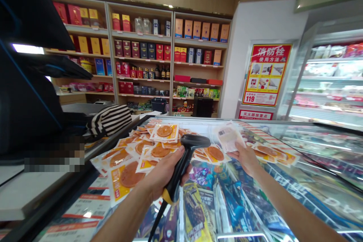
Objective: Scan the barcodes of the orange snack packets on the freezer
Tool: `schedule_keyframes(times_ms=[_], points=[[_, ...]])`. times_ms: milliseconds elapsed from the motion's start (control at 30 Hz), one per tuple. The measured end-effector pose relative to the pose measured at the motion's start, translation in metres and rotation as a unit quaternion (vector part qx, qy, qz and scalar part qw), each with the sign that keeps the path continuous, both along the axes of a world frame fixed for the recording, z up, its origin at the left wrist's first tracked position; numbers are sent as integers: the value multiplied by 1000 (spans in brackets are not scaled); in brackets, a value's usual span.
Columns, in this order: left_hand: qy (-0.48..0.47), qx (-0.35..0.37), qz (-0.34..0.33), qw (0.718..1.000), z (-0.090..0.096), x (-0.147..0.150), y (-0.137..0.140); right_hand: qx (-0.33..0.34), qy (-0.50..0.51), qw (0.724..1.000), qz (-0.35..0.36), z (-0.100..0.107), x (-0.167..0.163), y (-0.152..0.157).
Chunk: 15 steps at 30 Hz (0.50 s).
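My left hand (167, 170) is wrapped around the grip of a black barcode scanner (185, 159), whose head points to the right and whose cable hangs down. In my right hand (244, 155) is a white-backed snack packet (229, 136), pinched at its lower edge, with a printed label facing me. Scanner and packet are apart. Below and left of the scanner lies a heap of clear-and-yellow packets (129, 177), each with a round orange-brown slice inside. A smaller group of the same packets (272, 153) rests right of my right hand.
The packets lie on the glass top of a chest freezer (309, 166) holding wrapped ice creams (195, 211). At left stand a dark checkout screen (25, 64) and a striped bag (110, 121). Shelves of boxed bottles (141, 51) line the back wall.
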<state>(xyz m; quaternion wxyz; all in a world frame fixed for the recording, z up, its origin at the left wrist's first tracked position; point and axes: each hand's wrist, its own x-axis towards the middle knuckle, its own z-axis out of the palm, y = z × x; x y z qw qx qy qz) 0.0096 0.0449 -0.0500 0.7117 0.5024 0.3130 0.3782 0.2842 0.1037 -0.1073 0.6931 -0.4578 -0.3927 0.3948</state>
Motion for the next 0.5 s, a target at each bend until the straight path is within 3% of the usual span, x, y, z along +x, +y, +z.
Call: schedule_keyframes(times_ms=[200,267,333,400,500], points=[[-23,-17,15,999,6,-1,-3,2,-40,999,3,-8,4,3],[-29,-15,14,999,7,-2,-3,2,-99,995,-15,-8,8,4],[-31,-13,8,999,7,-3,-3,-9,-210,974,-78,-7,16,4],[-29,-12,6,999,6,-3,-2,-29,-372,912,-173,-5,28,4],[-17,-8,14,1000,5,-3,0,-62,-579,766,-271,-4,55,2]])
